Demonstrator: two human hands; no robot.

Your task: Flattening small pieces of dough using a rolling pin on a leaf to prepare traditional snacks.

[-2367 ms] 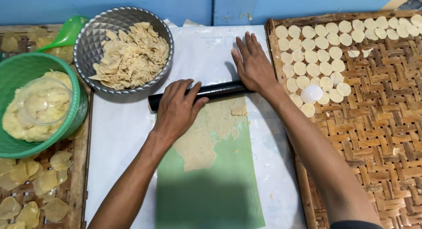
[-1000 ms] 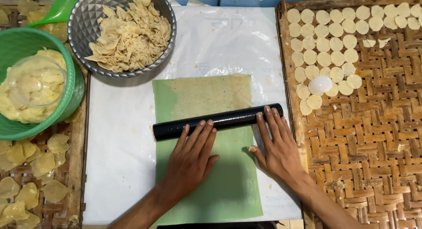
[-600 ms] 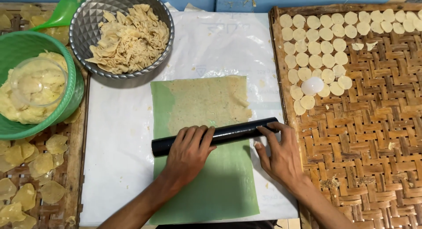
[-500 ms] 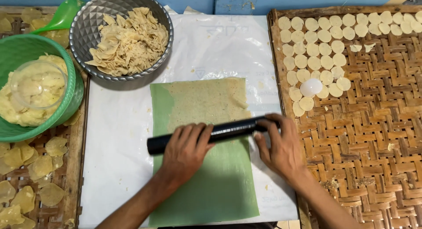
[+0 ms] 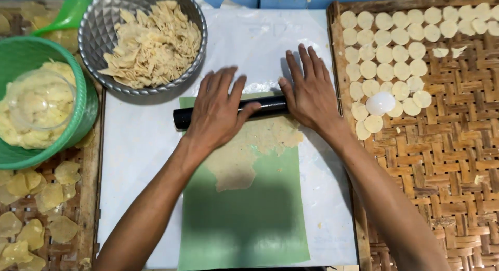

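Dough [image 5: 244, 156] lies thin and ragged on a green sheet [image 5: 244, 219], its near half bare. A black roller [image 5: 182, 118] rests across the sheet's far edge, on the dough's upper end. Left hand [image 5: 218, 107] lies flat on the roller's middle, fingers spread and pointing away, grip open with the palm pressing down and nothing clasped. Right hand [image 5: 311, 91] presses the roller's right end the same way, fingers straight, open, its thumb against the roller. The roller's left end shows bare past the left hand.

White paper [image 5: 135, 146] lies under the sheet and leaves a margin of surface on both sides and beyond the roller. A metal bowl [image 5: 91, 47] of pale scraps [image 5: 153, 42] sits at the far left, its rim well apart from the roller's left end. A green bowl [image 5: 86, 110] holding a lump of dough stands further left, a green scoop [image 5: 70, 14] behind it. A woven tray [image 5: 442, 172] flanks the paper's right edge, near the right hand, with rows of cut rounds [image 5: 384, 53] and a white cutter [image 5: 380, 102] on it. Dried chips [image 5: 36, 198] lie at the near left.
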